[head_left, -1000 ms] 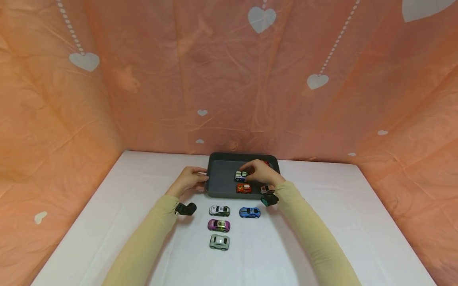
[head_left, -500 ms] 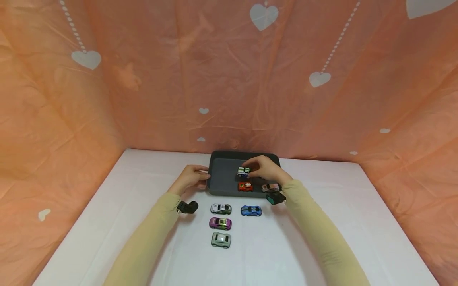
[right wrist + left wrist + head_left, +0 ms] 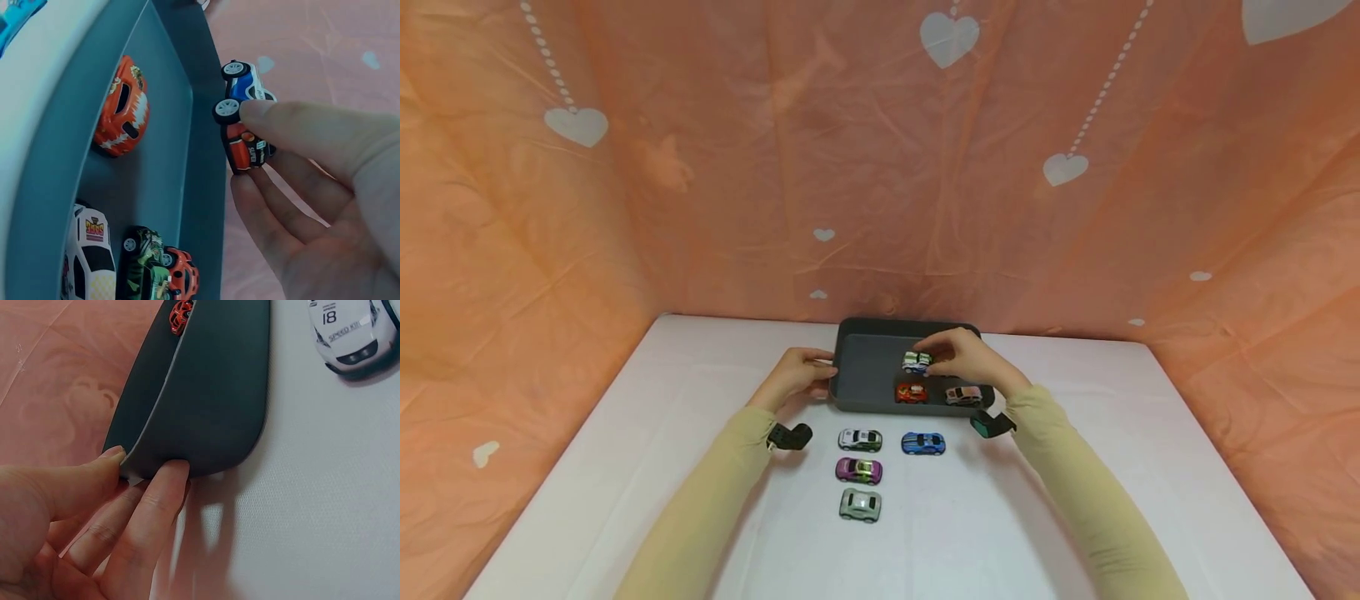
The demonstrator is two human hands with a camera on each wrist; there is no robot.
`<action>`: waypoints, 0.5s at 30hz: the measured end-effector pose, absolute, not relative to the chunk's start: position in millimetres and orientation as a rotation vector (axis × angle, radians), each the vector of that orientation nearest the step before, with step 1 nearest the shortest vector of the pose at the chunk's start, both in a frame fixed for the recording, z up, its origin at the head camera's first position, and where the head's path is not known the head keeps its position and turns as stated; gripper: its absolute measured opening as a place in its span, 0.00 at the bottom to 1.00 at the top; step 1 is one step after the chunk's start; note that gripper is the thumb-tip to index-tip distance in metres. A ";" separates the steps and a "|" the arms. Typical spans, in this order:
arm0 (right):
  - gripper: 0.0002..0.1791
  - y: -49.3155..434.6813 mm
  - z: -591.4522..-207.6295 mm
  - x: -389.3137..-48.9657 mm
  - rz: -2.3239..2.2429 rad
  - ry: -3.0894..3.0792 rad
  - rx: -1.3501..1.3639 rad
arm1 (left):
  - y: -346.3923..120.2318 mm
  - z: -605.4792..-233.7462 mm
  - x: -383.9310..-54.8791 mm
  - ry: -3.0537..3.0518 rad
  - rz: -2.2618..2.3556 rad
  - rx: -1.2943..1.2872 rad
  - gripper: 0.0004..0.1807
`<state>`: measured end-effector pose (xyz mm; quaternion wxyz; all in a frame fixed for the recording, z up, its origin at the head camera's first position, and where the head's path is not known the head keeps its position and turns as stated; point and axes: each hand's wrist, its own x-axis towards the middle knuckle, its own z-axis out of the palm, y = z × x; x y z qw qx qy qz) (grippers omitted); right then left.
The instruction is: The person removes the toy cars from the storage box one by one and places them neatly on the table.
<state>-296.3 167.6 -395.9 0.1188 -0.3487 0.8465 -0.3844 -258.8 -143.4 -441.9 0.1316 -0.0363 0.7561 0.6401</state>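
Observation:
My left hand (image 3: 797, 375) pinches the left wall of a dark grey tray (image 3: 212, 394), thumb at the rim and fingers on the outer side. Over the tray, my right hand (image 3: 970, 357) holds a small blue and white toy car (image 3: 247, 84) between thumb and fingers. Right below that car, at the fingertips, shows a red and black piece (image 3: 244, 149); I cannot tell whether it is a second car. Inside the tray sit an orange-red car (image 3: 124, 109), a whitish car (image 3: 95, 250), a green and black car (image 3: 144, 253) and a red car (image 3: 182, 272).
In front of the tray on the white table (image 3: 760, 533) stand a white car (image 3: 860, 440), a purple car (image 3: 859, 471) and a pale grey car (image 3: 860, 505) in a column. A blue car (image 3: 923, 443) is to their right. An orange heart-patterned curtain (image 3: 880, 167) closes off the back.
My right hand, holding the blue and white car, has shifted a little right and up in the head view. More of the whitish car shows now. The left hand keeps its hold.

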 end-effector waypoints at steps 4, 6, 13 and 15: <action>0.21 172.6 -392.4 -290.0 -1.137 2.459 -1.049 | -143.6 -442.5 -258.8 2.200 1.856 -0.103 0.23; 0.21 175.2 -390.2 -285.2 -1.142 2.446 -1.058 | -143.6 -442.6 -258.3 2.201 1.855 -0.102 0.23; 0.22 184.0 -386.2 -262.0 -1.149 2.426 -1.092 | -142.8 -442.0 -257.8 2.190 1.864 -0.102 0.23; 0.21 186.2 -387.5 -255.4 -1.159 2.416 -1.113 | -142.7 -441.5 -258.1 2.191 1.862 -0.102 0.23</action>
